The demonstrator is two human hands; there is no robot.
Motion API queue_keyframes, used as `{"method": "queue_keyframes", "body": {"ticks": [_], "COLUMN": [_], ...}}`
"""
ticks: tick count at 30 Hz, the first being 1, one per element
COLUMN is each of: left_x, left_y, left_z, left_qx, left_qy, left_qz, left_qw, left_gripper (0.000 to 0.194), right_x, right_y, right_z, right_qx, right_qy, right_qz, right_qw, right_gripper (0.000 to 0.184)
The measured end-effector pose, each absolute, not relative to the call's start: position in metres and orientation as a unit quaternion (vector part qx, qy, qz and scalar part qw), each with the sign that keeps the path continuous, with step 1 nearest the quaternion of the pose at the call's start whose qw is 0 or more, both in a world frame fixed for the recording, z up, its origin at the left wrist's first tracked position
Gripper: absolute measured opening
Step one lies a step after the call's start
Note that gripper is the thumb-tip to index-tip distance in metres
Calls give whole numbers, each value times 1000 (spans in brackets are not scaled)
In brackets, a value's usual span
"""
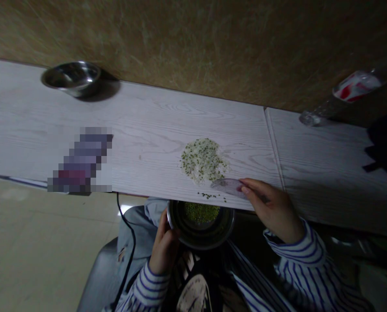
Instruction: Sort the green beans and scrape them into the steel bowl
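Green beans (202,158) lie mixed with white grains in one heap at the middle of the pale, wood-grained surface (154,125), with a short row of strays at its near edge. One seam (274,149) crosses the surface right of the heap. Beyond rises a brown, mottled wall (180,52); near left is a tiled floor (24,225). Steel bowls number two: the far bowl (79,90) stands at far left, and the near bowl (201,240), holding more green beans, sits at the near edge. The left hand (164,247) has its grip pinching the near bowl's rim; the right hand (273,210) has its grip pinching one clear plastic piece (227,185) beside the heap. One bottle (356,86) is at far right, one blurred item (83,160) at left. The beans are too small to count.
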State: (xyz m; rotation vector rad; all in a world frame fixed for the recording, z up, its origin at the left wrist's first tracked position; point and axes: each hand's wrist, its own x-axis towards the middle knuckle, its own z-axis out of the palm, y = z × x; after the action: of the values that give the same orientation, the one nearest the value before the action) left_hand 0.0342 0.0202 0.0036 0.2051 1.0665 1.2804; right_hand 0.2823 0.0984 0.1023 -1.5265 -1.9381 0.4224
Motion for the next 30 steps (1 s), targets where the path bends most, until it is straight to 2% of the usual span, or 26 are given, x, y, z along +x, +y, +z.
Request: {"method": "queue_keyframes", "body": {"ticks": [6,12,30], "left_x": [40,41,41], "left_y": [23,21,23], "left_z": [10,6,10], "left_qx": [100,111,108], "left_qy": [479,472,454], "left_qz": [562,555,567], "left_qw": [667,676,679], "left_gripper": [63,58,55], "right_x": [286,273,258], "right_y": [74,60,56], "right_z": [93,87,88], "right_qx": [-640,-665,-641], "right_qy": [-665,-617,-632], "right_qz": [162,210,251], "right_qw": [349,365,356], "right_gripper": [20,25,24]}}
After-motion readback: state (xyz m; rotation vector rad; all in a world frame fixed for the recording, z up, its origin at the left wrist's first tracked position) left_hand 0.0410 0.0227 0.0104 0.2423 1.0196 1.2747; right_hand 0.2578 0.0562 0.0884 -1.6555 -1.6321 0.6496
